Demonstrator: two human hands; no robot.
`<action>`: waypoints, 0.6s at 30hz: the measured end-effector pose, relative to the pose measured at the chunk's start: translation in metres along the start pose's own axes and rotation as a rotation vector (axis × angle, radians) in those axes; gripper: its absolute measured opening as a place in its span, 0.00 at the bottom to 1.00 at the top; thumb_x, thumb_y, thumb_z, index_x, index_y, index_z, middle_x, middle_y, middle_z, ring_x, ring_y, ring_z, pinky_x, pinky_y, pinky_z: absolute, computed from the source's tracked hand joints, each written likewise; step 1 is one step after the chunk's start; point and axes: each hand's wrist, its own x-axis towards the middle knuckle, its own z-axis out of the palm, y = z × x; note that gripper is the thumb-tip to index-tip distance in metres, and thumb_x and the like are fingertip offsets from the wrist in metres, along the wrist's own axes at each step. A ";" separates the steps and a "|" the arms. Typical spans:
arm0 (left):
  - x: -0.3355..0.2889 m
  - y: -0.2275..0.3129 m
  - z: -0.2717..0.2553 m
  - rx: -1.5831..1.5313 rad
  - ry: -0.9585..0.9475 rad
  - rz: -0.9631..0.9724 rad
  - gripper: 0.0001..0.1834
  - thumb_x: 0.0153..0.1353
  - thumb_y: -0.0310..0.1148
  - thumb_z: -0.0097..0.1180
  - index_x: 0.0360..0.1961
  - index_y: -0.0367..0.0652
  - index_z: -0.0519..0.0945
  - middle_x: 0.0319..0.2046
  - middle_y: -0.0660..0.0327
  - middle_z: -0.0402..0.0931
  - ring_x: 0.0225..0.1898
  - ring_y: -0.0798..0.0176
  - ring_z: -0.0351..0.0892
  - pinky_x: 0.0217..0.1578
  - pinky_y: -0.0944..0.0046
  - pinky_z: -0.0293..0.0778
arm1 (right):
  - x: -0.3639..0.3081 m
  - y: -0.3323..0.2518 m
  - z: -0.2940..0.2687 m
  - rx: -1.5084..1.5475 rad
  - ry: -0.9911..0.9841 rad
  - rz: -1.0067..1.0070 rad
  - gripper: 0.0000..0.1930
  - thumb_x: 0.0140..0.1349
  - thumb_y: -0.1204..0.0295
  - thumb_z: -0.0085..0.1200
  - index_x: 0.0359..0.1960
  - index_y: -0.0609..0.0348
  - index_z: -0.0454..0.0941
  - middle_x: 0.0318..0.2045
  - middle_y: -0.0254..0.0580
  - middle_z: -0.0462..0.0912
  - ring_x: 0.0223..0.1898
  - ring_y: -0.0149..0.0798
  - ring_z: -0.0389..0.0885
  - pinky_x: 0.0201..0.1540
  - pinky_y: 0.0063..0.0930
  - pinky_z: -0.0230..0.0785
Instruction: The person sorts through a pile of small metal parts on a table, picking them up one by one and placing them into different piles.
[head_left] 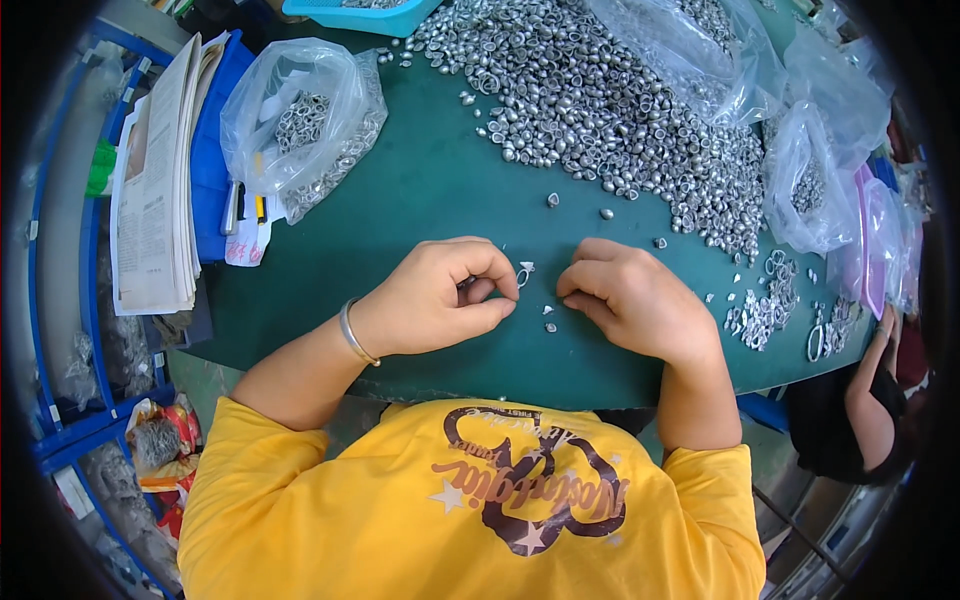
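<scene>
Our left hand [440,295] is bending finger and thumb toward each other, and a ring [523,278] is sitting right at their tips, at 3 o'clock from that hand; we are not able to tell whether it is being gripped or only touched. Our right hand [635,300] is curling its fingers inward just across from it, hiding whatever they may be pinching, so we are not able to tell its state either. Two bits [550,327] are lying on the green counter [430,180] between the hands, at 5 o'clock from the ring.

As for progress, we are judging that this ring is being worked on and that plenty is remaining: a large heap [560,110] is spreading from 12 to 2 o'clock, with a few strays [606,213] lying off its near edge. A smaller pile [758,318] is lying at 3 o'clock, possibly holding finished pieces, though nothing is proving it. A bag [300,120] at 10 o'clock is also holding rings, and we are not able to tell whether those are done or waiting.
</scene>
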 end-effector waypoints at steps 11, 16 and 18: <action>-0.008 0.020 0.001 0.353 -0.002 0.178 0.06 0.47 0.20 0.60 0.26 0.42 0.77 0.17 0.63 0.64 0.16 0.67 0.64 0.18 0.69 0.60 | -0.028 0.004 0.021 -0.088 0.284 0.158 0.04 0.52 0.80 0.54 0.29 0.63 0.72 0.26 0.47 0.72 0.29 0.50 0.73 0.31 0.35 0.66; -0.020 0.017 0.012 0.404 -0.049 0.304 0.06 0.45 0.21 0.60 0.25 0.43 0.78 0.18 0.62 0.66 0.18 0.62 0.68 0.19 0.66 0.65 | -0.038 0.002 0.023 -0.003 0.365 0.219 0.02 0.52 0.81 0.53 0.28 0.63 0.73 0.25 0.46 0.72 0.27 0.49 0.73 0.30 0.33 0.67; -0.030 0.013 0.019 0.442 -0.062 0.348 0.06 0.45 0.22 0.61 0.25 0.43 0.79 0.18 0.62 0.67 0.19 0.61 0.70 0.20 0.65 0.67 | -0.041 -0.002 0.024 0.029 0.351 0.213 0.03 0.51 0.82 0.54 0.28 0.63 0.73 0.25 0.46 0.72 0.27 0.48 0.74 0.30 0.32 0.68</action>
